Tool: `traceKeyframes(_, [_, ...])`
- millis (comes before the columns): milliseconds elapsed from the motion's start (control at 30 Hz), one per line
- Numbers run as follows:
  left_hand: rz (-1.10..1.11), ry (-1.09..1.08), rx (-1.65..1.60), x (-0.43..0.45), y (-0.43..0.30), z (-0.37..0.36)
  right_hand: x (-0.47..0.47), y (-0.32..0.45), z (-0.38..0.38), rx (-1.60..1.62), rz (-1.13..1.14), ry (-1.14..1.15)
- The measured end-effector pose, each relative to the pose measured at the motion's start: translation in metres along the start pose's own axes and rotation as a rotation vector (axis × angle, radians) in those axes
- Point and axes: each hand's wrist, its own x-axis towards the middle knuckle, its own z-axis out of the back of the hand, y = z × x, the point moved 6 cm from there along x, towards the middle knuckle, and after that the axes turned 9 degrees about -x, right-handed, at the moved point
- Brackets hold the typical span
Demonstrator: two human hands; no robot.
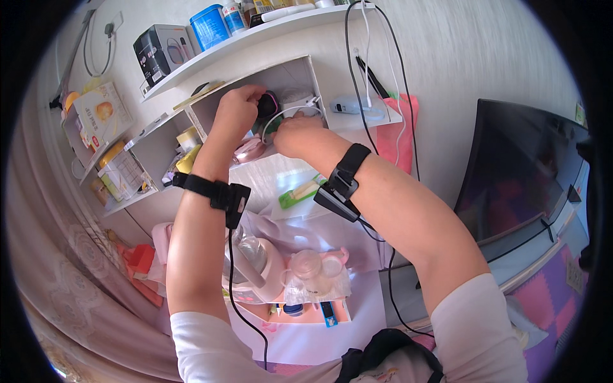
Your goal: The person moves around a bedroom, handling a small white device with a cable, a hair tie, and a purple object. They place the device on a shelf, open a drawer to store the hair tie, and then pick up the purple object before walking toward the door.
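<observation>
Both my arms reach up into an open cubby of a white wall shelf. My left hand is at its left side, fingers bent, close to a black rounded device with a pink rim. Whether the fingers grip anything is unclear. Lower in the cubby, my right hand is beside a white cable with a plug; its fingertips are partly hidden. A shiny pink rounded item lies at the cubby's front edge between my forearms. Something green behind the cable is mostly covered.
Above runs a shelf with a boxed product and a blue tin. Loose cables hang at the right, near a monitor. Below stand a pink bottle warmer, a lidded clear cup and an open drawer.
</observation>
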Motion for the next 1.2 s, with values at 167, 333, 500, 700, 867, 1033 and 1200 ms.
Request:
traceKeyframes(167, [0.009, 0.019, 0.097, -0.034, -0.024, 0.01, -0.028, -0.001, 0.007, 0.074, 0.014, -0.169])
traceKeyframes(333, [-0.004, 0.108, 0.138, -0.055, -0.036, -0.005, -0.093, 0.007, 0.025, 0.125, 0.238, -0.481])
traceKeyframes(500, [-0.046, 0.164, 0.174, -0.057, -0.036, -0.031, -0.155, -0.003, 0.021, 0.214, 0.311, -0.472])
traceKeyframes(700, [0.018, 0.184, 0.066, -0.047, -0.038, -0.048, -0.217, -0.035, 0.005, 0.271, 0.248, -0.398])
traceKeyframes(867, [0.277, 0.353, -0.406, -0.037, -0.033, -0.065, -0.265, -0.076, -0.013, 0.291, 0.105, -0.258])
traceKeyframes(1033, [0.386, 0.481, -0.667, -0.027, -0.034, -0.078, -0.309, -0.119, -0.035, 0.28, -0.079, -0.132])
traceKeyframes(1200, [0.462, 0.436, -0.661, -0.011, -0.029, -0.089, -0.351, -0.158, -0.056, 0.273, -0.188, -0.135])
